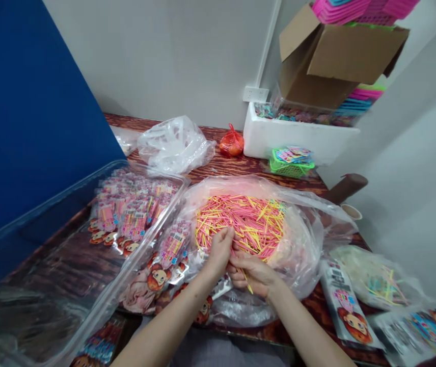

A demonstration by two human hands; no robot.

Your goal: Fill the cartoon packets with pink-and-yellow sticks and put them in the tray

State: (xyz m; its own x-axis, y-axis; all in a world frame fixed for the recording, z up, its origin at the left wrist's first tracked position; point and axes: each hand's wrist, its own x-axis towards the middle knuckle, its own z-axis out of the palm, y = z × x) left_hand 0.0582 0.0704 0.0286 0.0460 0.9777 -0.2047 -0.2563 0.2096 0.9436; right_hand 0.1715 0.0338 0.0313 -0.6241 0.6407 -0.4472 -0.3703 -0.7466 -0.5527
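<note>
An open clear plastic bag [302, 250] lies before me, filled with a heap of thin pink and yellow sticks [248, 219]. My right hand [252, 272] is at the heap's near edge, its fingers curled round a few of these sticks; a yellow end pokes out below. Touching it is my left hand [220, 250], thumb and fingers pinched together; what they hold, if anything, is hidden. Left of the bag sit printed packets [174, 244] with a cartoon face, filled with sticks.
A large clear bin [99, 311] at left holds many filled packets [134, 209]. Flat printed packets [350, 311] lie at right beside a smaller bag of sticks [378, 280]. Behind stand a green basket [290, 165], a red bag [232, 142], a white foam box [298, 137] and a carton [340, 56].
</note>
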